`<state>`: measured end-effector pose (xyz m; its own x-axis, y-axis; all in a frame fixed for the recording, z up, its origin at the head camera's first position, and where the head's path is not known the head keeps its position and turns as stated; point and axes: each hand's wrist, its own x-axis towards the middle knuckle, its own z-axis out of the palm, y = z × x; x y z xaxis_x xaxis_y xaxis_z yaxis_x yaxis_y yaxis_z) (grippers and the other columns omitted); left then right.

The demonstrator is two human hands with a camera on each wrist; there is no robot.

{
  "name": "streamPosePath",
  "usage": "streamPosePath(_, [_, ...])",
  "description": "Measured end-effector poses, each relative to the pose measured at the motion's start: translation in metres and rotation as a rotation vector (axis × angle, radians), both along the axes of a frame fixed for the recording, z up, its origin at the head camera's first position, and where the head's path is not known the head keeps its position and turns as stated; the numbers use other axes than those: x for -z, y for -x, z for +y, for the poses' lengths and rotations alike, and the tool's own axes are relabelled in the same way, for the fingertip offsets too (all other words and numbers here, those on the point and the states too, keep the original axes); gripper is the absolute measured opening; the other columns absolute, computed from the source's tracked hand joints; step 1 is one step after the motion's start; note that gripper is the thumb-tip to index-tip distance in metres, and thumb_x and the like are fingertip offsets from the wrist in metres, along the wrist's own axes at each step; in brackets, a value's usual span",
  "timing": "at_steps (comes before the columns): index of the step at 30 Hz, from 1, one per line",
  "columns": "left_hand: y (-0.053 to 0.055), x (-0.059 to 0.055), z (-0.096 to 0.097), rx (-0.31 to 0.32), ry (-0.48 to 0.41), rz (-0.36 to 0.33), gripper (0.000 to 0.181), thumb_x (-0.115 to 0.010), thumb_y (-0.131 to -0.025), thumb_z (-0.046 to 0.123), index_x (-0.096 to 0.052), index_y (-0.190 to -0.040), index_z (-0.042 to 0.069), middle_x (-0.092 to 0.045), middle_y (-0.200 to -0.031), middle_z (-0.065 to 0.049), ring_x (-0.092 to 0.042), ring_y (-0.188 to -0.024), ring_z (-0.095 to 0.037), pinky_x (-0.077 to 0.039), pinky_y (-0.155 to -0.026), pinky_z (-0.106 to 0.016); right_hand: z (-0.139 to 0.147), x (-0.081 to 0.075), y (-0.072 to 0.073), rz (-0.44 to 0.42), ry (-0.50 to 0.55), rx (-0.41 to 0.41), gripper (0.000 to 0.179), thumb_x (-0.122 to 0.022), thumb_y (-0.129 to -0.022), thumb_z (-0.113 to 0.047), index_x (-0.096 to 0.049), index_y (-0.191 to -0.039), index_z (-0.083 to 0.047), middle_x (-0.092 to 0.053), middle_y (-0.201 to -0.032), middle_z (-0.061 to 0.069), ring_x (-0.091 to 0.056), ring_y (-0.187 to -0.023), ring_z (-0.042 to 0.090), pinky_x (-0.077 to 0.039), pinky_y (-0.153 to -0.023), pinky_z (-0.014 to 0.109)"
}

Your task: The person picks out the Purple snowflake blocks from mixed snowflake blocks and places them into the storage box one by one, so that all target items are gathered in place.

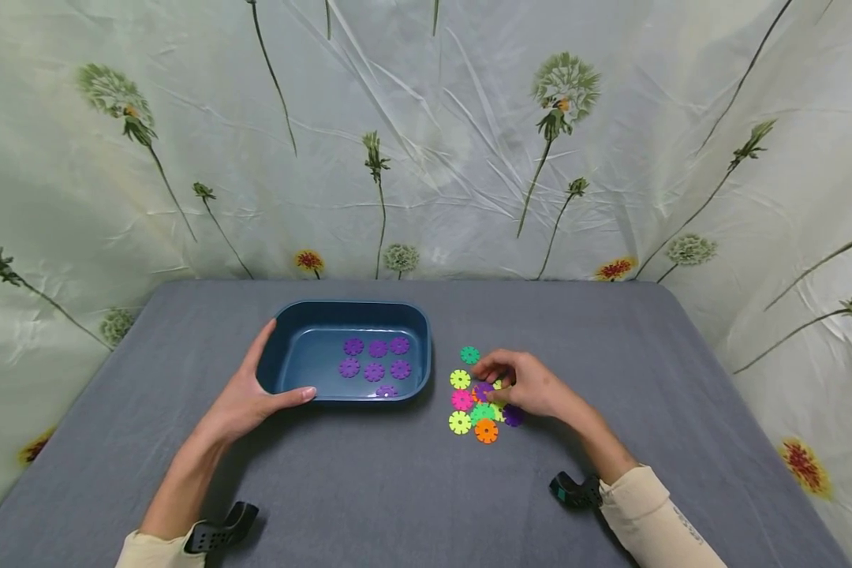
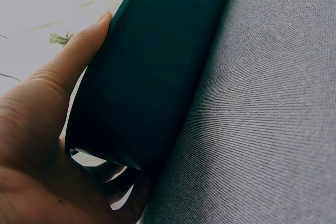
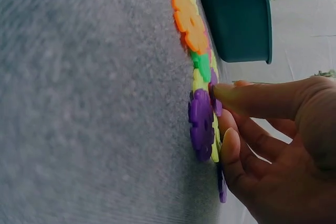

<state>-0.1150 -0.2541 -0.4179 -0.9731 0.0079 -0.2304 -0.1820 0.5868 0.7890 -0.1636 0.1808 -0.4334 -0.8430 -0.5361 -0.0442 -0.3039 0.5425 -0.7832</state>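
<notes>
The tray (image 1: 315, 355) lies left of loose discs (image 1: 482, 413).

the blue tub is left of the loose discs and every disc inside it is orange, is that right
The colour is wrong: every notched disc inside the blue tub is purple, as the head view shows. The tub is indeed left of the loose discs.

Room type unclear, grey-covered table (image 1: 390, 489), dandelion-print curtain (image 1: 461, 205) around

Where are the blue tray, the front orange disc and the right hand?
Blue tray (image 1: 314, 356): head view, bare floor.
Front orange disc (image 1: 486, 431): head view, middle of its face.
Right hand (image 1: 531, 384): head view, back of hand.
</notes>
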Motion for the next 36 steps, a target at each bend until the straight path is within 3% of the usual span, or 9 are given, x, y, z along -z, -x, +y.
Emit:
streamPosePath(9, [0.002, 0.002, 0.000, 0.007, 0.015, 0.003, 0.131, -0.087, -0.083, 0.042, 0.014, -0.167, 0.034, 0.005, -0.174, -0.026, -0.013, -0.153, -0.060, -0.023, -0.113, -0.082, 0.001, -0.001, 0.000, -0.003, -0.027, -0.012, 0.029, -0.080, -0.087, 0.001, -0.074, -0.115, -0.005, -0.073, -0.106, 0.008, -0.061, -0.092, 0.017, -0.051, -0.079, 0.024])
streamPosePath(23, [0.001, 0.004, 0.000, 0.014, 0.023, 0.017, 0.132, -0.087, -0.083, 0.041, 0.014, -0.167, 0.031, 0.004, -0.174, -0.028, -0.014, -0.151, -0.062, -0.024, -0.112, -0.082, 0.006, -0.006, 0.003, 0.000, 0.046, -0.015, 0.024, -0.071, -0.090, 0.008, -0.074, -0.112, 0.000, -0.069, -0.095, 0.011, -0.059, -0.084, 0.015, -0.052, -0.073, 0.023])
streamPosePath(36, [0.001, 0.003, -0.001, 0.009, 0.024, 0.002, 0.133, -0.087, -0.082, 0.042, 0.015, -0.167, 0.034, 0.005, -0.174, -0.028, -0.013, -0.152, -0.062, -0.023, -0.112, -0.082, -0.005, -0.010, 0.003, 0.039, 0.069, 0.058, 0.017, -0.074, -0.096, -0.008, -0.075, -0.113, -0.006, -0.070, -0.094, 0.007, -0.062, -0.082, 0.012, -0.054, -0.073, 0.022])
